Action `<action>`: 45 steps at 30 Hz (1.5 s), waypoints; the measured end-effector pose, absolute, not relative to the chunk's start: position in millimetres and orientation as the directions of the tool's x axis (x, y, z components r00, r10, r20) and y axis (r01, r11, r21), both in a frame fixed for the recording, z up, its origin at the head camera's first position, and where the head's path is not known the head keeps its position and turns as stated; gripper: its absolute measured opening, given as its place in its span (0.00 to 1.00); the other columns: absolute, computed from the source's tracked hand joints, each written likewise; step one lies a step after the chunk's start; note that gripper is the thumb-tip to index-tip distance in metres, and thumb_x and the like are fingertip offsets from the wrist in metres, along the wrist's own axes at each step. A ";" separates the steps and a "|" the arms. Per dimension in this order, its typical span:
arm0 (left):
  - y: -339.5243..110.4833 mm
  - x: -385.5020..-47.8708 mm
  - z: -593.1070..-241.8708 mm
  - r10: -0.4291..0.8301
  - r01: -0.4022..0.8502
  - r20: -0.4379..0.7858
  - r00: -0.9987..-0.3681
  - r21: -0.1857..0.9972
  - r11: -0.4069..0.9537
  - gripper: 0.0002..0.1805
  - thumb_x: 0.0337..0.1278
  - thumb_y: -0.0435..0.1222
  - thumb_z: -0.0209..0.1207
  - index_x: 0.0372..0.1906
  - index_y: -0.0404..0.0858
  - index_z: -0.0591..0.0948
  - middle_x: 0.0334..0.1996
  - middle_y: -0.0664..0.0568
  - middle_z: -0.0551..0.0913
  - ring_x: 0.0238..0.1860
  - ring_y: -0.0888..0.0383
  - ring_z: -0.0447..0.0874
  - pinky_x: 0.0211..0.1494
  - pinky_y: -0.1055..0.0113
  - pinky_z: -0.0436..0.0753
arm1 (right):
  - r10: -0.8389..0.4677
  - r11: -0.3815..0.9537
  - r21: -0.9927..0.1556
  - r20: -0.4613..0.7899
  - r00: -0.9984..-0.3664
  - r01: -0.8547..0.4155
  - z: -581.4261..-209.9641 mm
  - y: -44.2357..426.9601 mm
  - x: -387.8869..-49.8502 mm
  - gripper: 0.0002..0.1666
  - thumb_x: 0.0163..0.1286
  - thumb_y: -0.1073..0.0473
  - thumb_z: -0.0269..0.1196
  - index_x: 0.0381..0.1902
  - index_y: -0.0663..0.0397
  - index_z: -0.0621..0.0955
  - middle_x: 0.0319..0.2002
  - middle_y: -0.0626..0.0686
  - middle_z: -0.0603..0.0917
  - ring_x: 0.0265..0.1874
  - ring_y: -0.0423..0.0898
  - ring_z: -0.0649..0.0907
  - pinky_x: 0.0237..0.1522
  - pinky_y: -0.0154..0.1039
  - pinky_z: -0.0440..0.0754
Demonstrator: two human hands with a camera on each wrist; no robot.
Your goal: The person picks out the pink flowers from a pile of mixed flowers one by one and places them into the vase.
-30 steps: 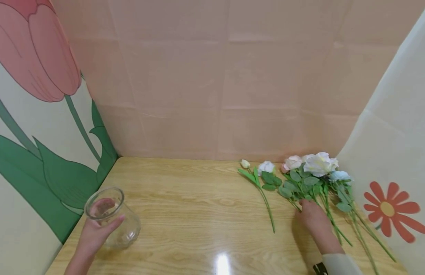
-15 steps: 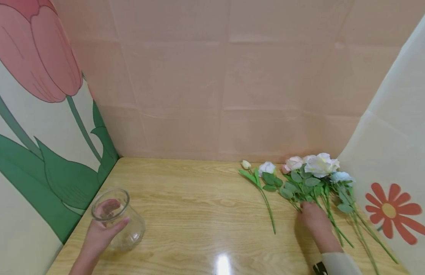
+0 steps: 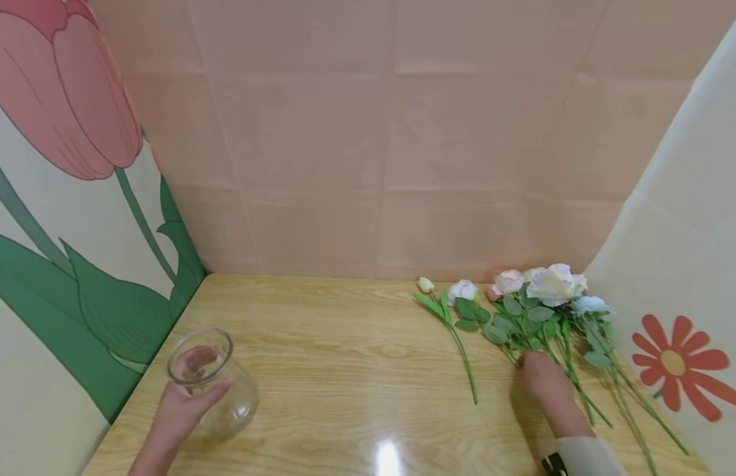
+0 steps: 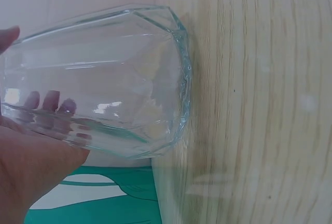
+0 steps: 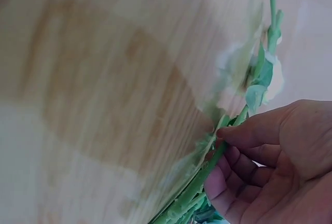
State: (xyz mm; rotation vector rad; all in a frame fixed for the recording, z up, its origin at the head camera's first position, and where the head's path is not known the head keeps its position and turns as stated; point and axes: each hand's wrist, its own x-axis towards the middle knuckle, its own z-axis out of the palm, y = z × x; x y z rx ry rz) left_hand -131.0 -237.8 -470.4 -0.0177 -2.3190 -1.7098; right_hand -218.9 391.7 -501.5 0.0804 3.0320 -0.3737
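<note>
A clear glass vase (image 3: 239, 396) stands on the left of the table, and my left hand (image 3: 180, 410) grips it round the neck. In the left wrist view the faceted base of the vase (image 4: 155, 84) meets the wood, and fingers show through the glass. Over on the right, my right hand (image 3: 546, 380) is at the stems below the flower heads. Its thumb and fingers pinch a green stem (image 5: 211, 167) in the right wrist view; which flower it belongs to cannot be told. Around it lie a pink rose (image 3: 508, 281), a large white flower (image 3: 555, 285) and a blue flower (image 3: 590, 305).
A white tulip (image 3: 425, 285) and a white rose (image 3: 461, 291) lie left of the bunch. The wooden table (image 3: 320, 357) spreads between the hands. A pink backdrop (image 3: 320, 145) closes the far side, with printed cloths left and right.
The vase has shifted slightly right in my left hand. My right hand stays at the stems, almost still.
</note>
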 end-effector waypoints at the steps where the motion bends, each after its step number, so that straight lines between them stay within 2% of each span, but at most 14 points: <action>1: -236.9 -130.7 -470.7 -0.141 0.168 0.219 -0.965 0.938 0.304 0.37 0.52 0.26 0.71 0.66 0.30 0.65 0.54 0.63 0.76 0.57 0.71 0.72 0.58 0.83 0.65 | 0.041 0.968 -0.242 -0.092 -0.995 0.062 -501.6 391.6 -218.4 0.12 0.69 0.65 0.57 0.43 0.67 0.83 0.41 0.72 0.83 0.40 0.71 0.82 0.39 0.63 0.81; 7: -232.4 -131.2 -472.2 -0.126 0.211 0.257 -0.958 0.931 0.297 0.36 0.51 0.23 0.70 0.64 0.29 0.66 0.53 0.66 0.77 0.56 0.71 0.72 0.58 0.83 0.64 | 0.050 0.966 -0.250 -0.078 -0.996 0.068 -500.6 390.4 -216.0 0.12 0.69 0.65 0.56 0.42 0.67 0.82 0.41 0.73 0.83 0.40 0.71 0.82 0.39 0.64 0.81; 15: -227.1 -129.8 -469.7 -0.121 0.155 0.199 -0.973 0.940 0.303 0.37 0.52 0.26 0.71 0.66 0.32 0.66 0.56 0.56 0.76 0.57 0.71 0.71 0.61 0.76 0.65 | 0.049 0.962 -0.265 -0.072 -0.996 0.067 -493.0 385.6 -214.8 0.14 0.69 0.66 0.55 0.46 0.68 0.82 0.44 0.73 0.83 0.41 0.71 0.82 0.40 0.63 0.81; 19: -223.6 -129.0 -468.9 -0.113 0.130 0.167 -0.980 0.952 0.279 0.38 0.52 0.26 0.71 0.67 0.33 0.65 0.58 0.53 0.76 0.59 0.69 0.71 0.63 0.71 0.66 | 0.049 0.957 -0.280 -0.088 -0.995 0.072 -484.3 378.8 -214.3 0.11 0.69 0.66 0.52 0.40 0.63 0.81 0.39 0.67 0.84 0.34 0.61 0.82 0.32 0.55 0.79; 22: -220.5 -129.0 -468.8 -0.103 0.131 0.163 -0.981 0.955 0.266 0.37 0.52 0.26 0.71 0.67 0.33 0.65 0.58 0.56 0.76 0.59 0.68 0.71 0.62 0.73 0.66 | 0.046 0.953 -0.297 -0.076 -0.996 0.067 -478.6 371.5 -212.7 0.11 0.69 0.66 0.50 0.38 0.60 0.81 0.35 0.61 0.83 0.29 0.53 0.77 0.28 0.48 0.74; 24: -218.3 -128.9 -468.9 -0.097 0.141 0.172 -0.980 0.955 0.262 0.37 0.52 0.26 0.71 0.66 0.32 0.65 0.58 0.58 0.76 0.59 0.69 0.71 0.61 0.77 0.66 | 0.034 0.955 -0.294 -0.046 -0.998 0.046 -476.8 366.9 -212.7 0.13 0.68 0.66 0.51 0.42 0.63 0.82 0.38 0.64 0.85 0.31 0.57 0.80 0.30 0.51 0.77; 27: -214.9 -128.6 -468.9 -0.090 0.157 0.186 -0.978 0.953 0.260 0.37 0.51 0.25 0.71 0.65 0.31 0.66 0.58 0.56 0.76 0.58 0.71 0.71 0.60 0.79 0.66 | 0.013 0.960 -0.279 0.017 -1.000 0.008 -474.9 358.9 -212.7 0.15 0.66 0.66 0.53 0.46 0.66 0.83 0.40 0.67 0.86 0.35 0.63 0.84 0.35 0.58 0.82; 30: -211.8 -128.5 -469.8 -0.082 0.167 0.194 -0.978 0.950 0.262 0.37 0.50 0.24 0.71 0.65 0.31 0.66 0.59 0.47 0.76 0.58 0.72 0.71 0.65 0.69 0.68 | 0.005 0.963 -0.270 0.042 -0.999 -0.006 -472.5 350.0 -213.5 0.17 0.66 0.66 0.54 0.49 0.67 0.82 0.45 0.70 0.85 0.41 0.68 0.84 0.42 0.63 0.82; 35: -206.5 -130.8 -471.6 -0.049 0.178 0.195 -0.980 0.954 0.239 0.37 0.50 0.24 0.70 0.65 0.31 0.66 0.61 0.42 0.74 0.59 0.72 0.69 0.69 0.45 0.64 | -0.001 0.949 -0.315 0.009 -1.000 -0.004 -467.6 333.9 -216.5 0.20 0.67 0.67 0.52 0.52 0.71 0.81 0.49 0.72 0.83 0.47 0.70 0.83 0.46 0.63 0.82; 37: -203.5 -132.4 -471.3 -0.032 0.173 0.184 -0.982 0.961 0.215 0.37 0.51 0.24 0.70 0.65 0.31 0.65 0.62 0.41 0.72 0.61 0.67 0.69 0.69 0.40 0.62 | -0.002 0.947 -0.321 0.004 -1.000 -0.003 -466.9 328.0 -217.8 0.20 0.67 0.67 0.52 0.52 0.72 0.81 0.49 0.72 0.83 0.47 0.70 0.83 0.46 0.64 0.82; 42: -196.4 -135.9 -470.3 0.002 0.159 0.161 -0.987 0.972 0.175 0.36 0.52 0.26 0.70 0.65 0.33 0.66 0.64 0.35 0.70 0.69 0.42 0.64 0.70 0.29 0.58 | 0.006 0.945 -0.327 0.008 -1.000 0.003 -468.5 312.8 -221.0 0.19 0.67 0.67 0.53 0.50 0.69 0.83 0.46 0.70 0.85 0.41 0.66 0.85 0.41 0.60 0.84; 45: -193.2 -137.1 -470.9 0.006 0.163 0.164 -0.986 0.971 0.176 0.36 0.51 0.26 0.71 0.65 0.34 0.67 0.64 0.35 0.71 0.69 0.38 0.63 0.71 0.27 0.56 | -0.003 0.943 -0.333 0.029 -1.000 -0.012 -469.7 303.4 -222.9 0.15 0.65 0.68 0.54 0.44 0.67 0.84 0.40 0.67 0.86 0.35 0.61 0.85 0.35 0.56 0.84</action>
